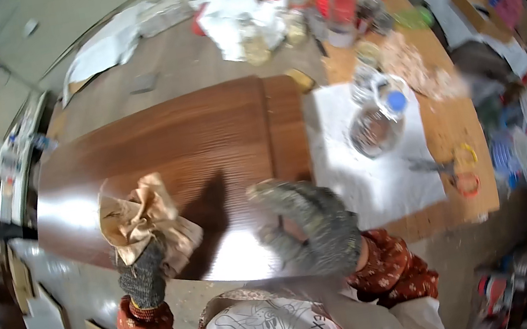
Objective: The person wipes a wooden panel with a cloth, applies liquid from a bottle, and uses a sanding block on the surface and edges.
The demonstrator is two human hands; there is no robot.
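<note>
While the left hand (144, 273), gloved in dark knit, grips a crumpled tan rag (146, 220) with its fingers closed tight around the lower folds, the right hand (309, 223) rests on the near edge of the reddish-brown wooden panel (190, 149), its grey glove blurred; its fingers look curled downward against the wood, though I cannot tell whether they pinch anything. The panel lies flat on the bench (455, 131), filling the picture from about nine o'clock to the centre, and its surface shines with a wet-looking gloss toward the six o'clock edge. The rag sits on the panel at roughly eight o'clock of the frame, touching the wood.

Judging by the grip and the sheen, the step in hand is wiping or rubbing the panel's face with the rag, the right hand steadying the board. The next stroke would call for even pressure along the grain, with the steadying hand kept off the glossy patch.

At two o'clock of the panel a white sheet (378, 172) covers the bench, and on it stands a clear plastic jug with a blue cap (379, 119). Scissors with yellow and red loops (458, 169) lie at three o'clock, just beside the sheet. Further off, toward twelve and one o'clock, bottles, jars and crumpled white wrapping (237, 14) crowd the far end of the bench.
</note>
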